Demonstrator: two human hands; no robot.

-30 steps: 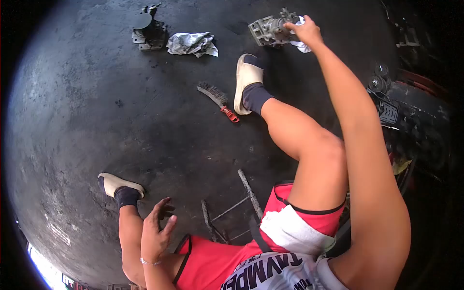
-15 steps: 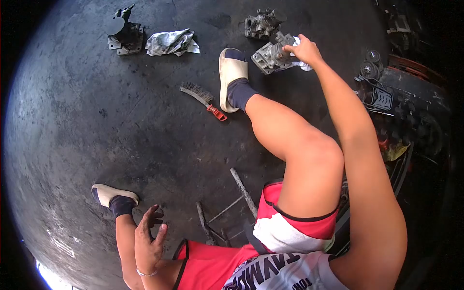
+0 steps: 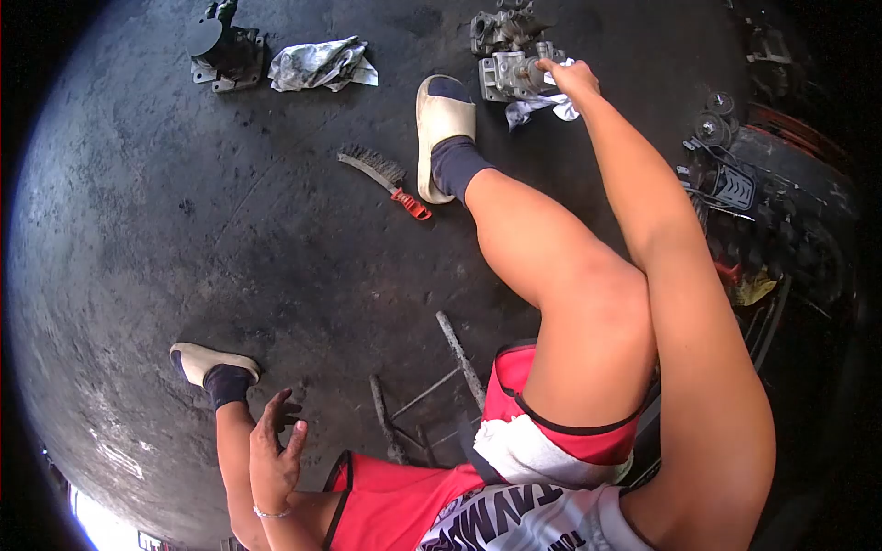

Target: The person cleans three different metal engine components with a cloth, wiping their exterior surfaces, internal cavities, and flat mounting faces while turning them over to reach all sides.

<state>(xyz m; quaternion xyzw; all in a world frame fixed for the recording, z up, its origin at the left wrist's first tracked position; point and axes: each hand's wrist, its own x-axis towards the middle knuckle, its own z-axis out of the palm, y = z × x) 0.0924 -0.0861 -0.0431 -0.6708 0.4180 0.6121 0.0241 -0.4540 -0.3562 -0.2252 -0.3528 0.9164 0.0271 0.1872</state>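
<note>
At the upper middle, my right hand (image 3: 574, 81) is closed on a grey metal part (image 3: 513, 75) and a whitish cloth (image 3: 542, 110) that hangs below it. That part sits close against a second, darker metal part (image 3: 503, 29). My left hand (image 3: 277, 450) is held over my left leg at the lower left, its dirty fingers apart and nothing in them. A wire brush with a red handle (image 3: 411, 204) lies on the floor, left of my right foot. The fingertips of my right hand are partly hidden by the cloth.
A crumpled, stained cloth (image 3: 322, 66) and a dark metal assembly (image 3: 225, 53) are on the floor (image 3: 248, 220) at the upper left. Machine parts (image 3: 730, 184) crowd the right side. Metal stool legs (image 3: 459, 358) stand near my shorts.
The held metal part has turned and come closer to the darker part, with more cloth now hanging below it. The whole view has shifted slightly. My left hand keeps its spread pose.
</note>
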